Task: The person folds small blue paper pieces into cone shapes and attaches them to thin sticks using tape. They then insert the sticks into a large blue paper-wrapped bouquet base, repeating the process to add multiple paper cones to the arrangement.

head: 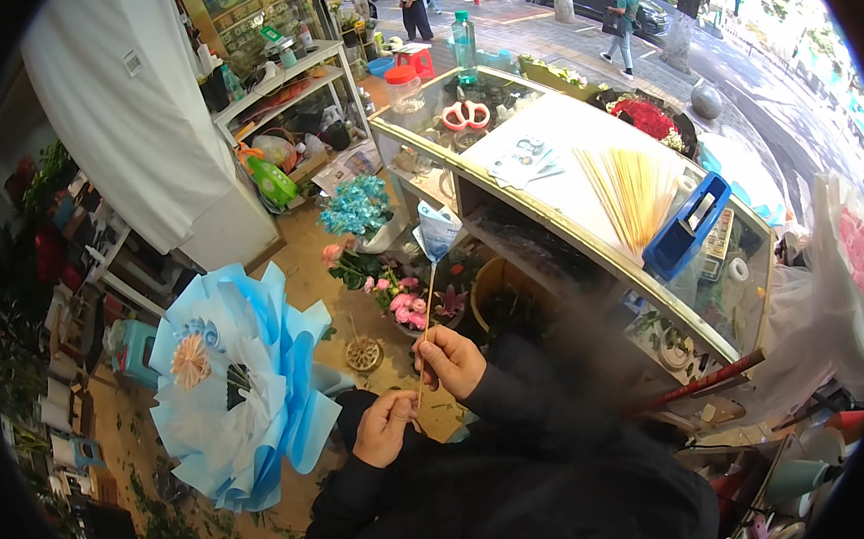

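Observation:
A thin wooden stick [429, 297] stands nearly upright before me, with a folded blue banknote [438, 231] fixed as a cone at its top. My right hand [451, 363] pinches the stick below its middle. Lower down, the fingertips of my left hand [384, 427] are closed at the stick's bottom end. To the left is a large bouquet wrap of blue and white paper [291, 399]. Inside the wrap are a peach-coloured fan-folded rosette [191, 361] and curled blue paper-like pieces [207, 334].
On the glass counter [497, 77] lie banknotes [526, 159], many thin sticks [626, 196], a blue tape dispenser [687, 226] and red-handled scissors [465, 115]. Pink flowers [408, 307] and blue flowers [356, 207] stand beneath its edge. Leaf scraps litter the floor [125, 441].

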A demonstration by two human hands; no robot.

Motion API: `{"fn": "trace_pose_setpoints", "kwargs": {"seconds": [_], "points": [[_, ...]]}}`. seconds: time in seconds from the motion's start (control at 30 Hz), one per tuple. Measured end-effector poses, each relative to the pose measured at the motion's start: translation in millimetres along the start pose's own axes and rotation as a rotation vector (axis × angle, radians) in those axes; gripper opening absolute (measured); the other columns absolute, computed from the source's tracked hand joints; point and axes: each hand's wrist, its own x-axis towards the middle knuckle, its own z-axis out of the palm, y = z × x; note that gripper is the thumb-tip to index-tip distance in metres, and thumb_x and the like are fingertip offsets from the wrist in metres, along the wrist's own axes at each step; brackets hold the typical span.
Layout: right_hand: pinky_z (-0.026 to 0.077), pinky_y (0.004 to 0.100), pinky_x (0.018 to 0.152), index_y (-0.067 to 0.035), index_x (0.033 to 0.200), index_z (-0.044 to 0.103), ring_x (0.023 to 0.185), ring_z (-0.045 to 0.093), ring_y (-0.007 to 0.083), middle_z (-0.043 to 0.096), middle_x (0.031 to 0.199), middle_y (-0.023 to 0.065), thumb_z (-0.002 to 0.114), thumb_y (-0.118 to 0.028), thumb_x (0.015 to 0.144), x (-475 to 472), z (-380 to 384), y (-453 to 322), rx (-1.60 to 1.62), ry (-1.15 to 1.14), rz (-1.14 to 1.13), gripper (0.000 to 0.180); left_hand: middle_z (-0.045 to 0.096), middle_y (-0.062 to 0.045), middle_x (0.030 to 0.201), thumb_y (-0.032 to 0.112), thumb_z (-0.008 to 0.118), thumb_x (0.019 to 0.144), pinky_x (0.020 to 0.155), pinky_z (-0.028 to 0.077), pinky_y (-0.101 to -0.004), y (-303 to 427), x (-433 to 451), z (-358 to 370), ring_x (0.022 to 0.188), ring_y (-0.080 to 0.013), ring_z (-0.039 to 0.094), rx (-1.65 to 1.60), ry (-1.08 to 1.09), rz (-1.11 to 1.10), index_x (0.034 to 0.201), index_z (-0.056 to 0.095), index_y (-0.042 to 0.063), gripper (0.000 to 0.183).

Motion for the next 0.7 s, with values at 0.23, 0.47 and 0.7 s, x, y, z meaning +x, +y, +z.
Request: {"fn": "trace_pose_setpoints", "kwargs": {"seconds": [0.23, 0.47, 0.7], "points": [[0.047, 0.0217, 0.055, -0.004, 0.104, 0.055, 0.063, 0.056, 0.0062, 0.058, 0.081, 0.0001, 0.047, -0.019, 0.106, 1, 0, 5, 0.047, -0.091, 0.012, 0.017, 0.064, -0.005, 0.082, 0.019, 0.057, 0.102, 0.068, 0.05, -0.0248, -2, -3, 3, 0.074, -0.0102, 0.06, -0.092, -0.079, -0.095, 0.095, 0.062, -0.002, 0.023], [0.045, 0.0208, 0.055, -0.003, 0.102, 0.055, 0.062, 0.055, 0.0058, 0.056, 0.076, -0.0016, 0.048, -0.018, 0.106, -3, 2, 2, 0.052, -0.198, 0.09, 0.017, 0.064, -0.004, 0.081, 0.021, 0.058, 0.101, 0.069, 0.05, -0.0252, -1, -5, 4, 0.073, -0.0105, 0.06, -0.093, -0.097, -0.071, 0.092, 0.061, 0.0, 0.023], [0.044, 0.0203, 0.06, -0.003, 0.105, 0.055, 0.066, 0.053, 0.0052, 0.056, 0.079, -0.0017, 0.046, -0.018, 0.106, -3, 1, -7, 0.103, -0.336, 0.028, 0.018, 0.063, -0.006, 0.09, 0.015, 0.059, 0.1, 0.078, 0.049, -0.027, -8, -8, 3, 0.081, -0.013, 0.059, -0.411, -0.219, -0.103, 0.096, 0.058, 0.0, 0.016]]}}
